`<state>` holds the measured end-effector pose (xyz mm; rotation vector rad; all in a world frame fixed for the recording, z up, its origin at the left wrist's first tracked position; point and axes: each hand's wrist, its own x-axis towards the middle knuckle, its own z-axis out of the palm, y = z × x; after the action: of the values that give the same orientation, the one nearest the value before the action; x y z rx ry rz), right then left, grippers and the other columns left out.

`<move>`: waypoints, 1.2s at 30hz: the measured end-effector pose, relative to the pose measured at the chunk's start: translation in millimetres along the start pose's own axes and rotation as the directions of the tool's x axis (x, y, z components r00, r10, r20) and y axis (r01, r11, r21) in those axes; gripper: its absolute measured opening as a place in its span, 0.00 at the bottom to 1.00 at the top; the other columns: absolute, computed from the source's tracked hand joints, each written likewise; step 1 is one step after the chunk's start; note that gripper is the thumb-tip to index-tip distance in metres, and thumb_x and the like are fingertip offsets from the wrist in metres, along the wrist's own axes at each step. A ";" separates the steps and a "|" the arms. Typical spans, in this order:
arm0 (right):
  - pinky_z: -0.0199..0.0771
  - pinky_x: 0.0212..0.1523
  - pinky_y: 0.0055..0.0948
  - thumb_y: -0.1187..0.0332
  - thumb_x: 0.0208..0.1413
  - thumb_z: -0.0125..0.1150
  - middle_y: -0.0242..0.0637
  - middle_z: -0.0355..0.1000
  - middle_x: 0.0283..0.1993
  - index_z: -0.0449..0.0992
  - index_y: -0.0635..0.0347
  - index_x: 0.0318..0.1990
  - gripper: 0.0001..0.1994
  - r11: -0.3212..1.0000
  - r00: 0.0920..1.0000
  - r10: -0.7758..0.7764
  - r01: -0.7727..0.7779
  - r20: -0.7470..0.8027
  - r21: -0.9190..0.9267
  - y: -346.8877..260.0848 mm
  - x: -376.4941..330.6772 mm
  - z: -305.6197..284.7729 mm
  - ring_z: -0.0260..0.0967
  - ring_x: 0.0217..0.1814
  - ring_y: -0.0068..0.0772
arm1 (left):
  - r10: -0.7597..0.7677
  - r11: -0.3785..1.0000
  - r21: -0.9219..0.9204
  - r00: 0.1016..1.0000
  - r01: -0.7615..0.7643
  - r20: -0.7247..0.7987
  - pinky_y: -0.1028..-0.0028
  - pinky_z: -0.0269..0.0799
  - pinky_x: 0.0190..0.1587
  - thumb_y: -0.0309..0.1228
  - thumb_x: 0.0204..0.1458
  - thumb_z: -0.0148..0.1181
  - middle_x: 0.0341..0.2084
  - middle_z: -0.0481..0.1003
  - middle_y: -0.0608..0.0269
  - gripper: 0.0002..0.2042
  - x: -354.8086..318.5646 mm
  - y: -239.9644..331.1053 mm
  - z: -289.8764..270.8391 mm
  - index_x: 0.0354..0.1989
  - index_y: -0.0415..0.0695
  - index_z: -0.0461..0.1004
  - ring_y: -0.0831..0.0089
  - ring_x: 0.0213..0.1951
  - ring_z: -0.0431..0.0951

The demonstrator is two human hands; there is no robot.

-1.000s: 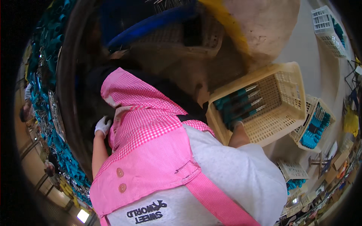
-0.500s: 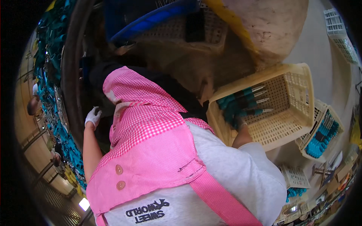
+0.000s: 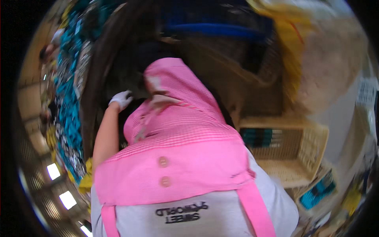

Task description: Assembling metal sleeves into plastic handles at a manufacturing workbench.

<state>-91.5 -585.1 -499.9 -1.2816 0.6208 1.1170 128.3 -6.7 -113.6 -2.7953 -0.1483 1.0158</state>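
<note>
My left hand, in a white glove, hovers beside my pink checked apron, near the dark edge of the table on the left. Its fingers are loosely bent and apart, with nothing visible between them. My right hand is out of sight behind my body and sleeve. On that side a cream plastic crate stands low, its side walls full of slots. Inside it lies a row of teal-and-black handled tools with silver tips, side by side; blur hides their exact kind.
Teal and silver pieces are heaped along the table at left. A second crate of teal-handled tools stands beyond the cream one. Ahead are a blue bin and a large yellow-edged sack. Other people are at far left.
My view has swung, so the scene is shifted and blurred. My right hand, half a second ago in the crate at the teal-handled tools, has gone out of sight. The tools now lie in the crate.
</note>
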 end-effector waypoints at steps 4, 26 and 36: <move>0.67 0.49 0.37 0.53 0.53 0.52 0.44 0.71 0.41 0.74 0.56 0.46 0.19 0.943 0.994 -0.024 0.057 0.102 -0.329 -114.4 15.7 1.0 0.67 0.46 0.41 | -0.013 0.993 -0.119 0.999 0.008 -0.040 0.61 0.64 0.54 0.45 0.53 0.48 0.50 0.69 0.46 0.23 2.9 11.5 8.6 0.53 0.45 0.66 0.50 0.51 0.69; 0.68 0.47 0.37 0.57 0.57 0.49 0.45 0.72 0.48 0.74 0.56 0.48 0.17 -0.193 0.978 0.206 0.021 -0.020 -0.981 -462.1 -135.9 147.4 0.70 0.48 0.44 | -0.758 -0.123 -0.885 0.533 0.449 0.375 0.61 0.67 0.50 0.40 0.54 0.47 0.44 0.73 0.47 0.16 -97.0 0.8 397.6 0.44 0.45 0.74 0.52 0.50 0.70; 0.70 0.41 0.35 0.71 0.51 0.55 0.49 0.72 0.35 0.73 0.65 0.40 0.09 -0.230 0.485 -0.427 0.758 0.763 -0.610 -587.8 -189.9 422.2 0.71 0.38 0.50 | -0.593 0.745 -0.529 -0.041 -0.407 -0.804 0.65 0.71 0.36 0.17 0.43 0.55 0.30 0.74 0.57 0.15 -124.3 -45.8 59.4 0.41 0.41 0.70 0.59 0.31 0.75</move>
<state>277.3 -187.3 15.5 -2.0695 -1.2956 0.6142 -6.7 27.0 -71.8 -3.0323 -0.5945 -1.7978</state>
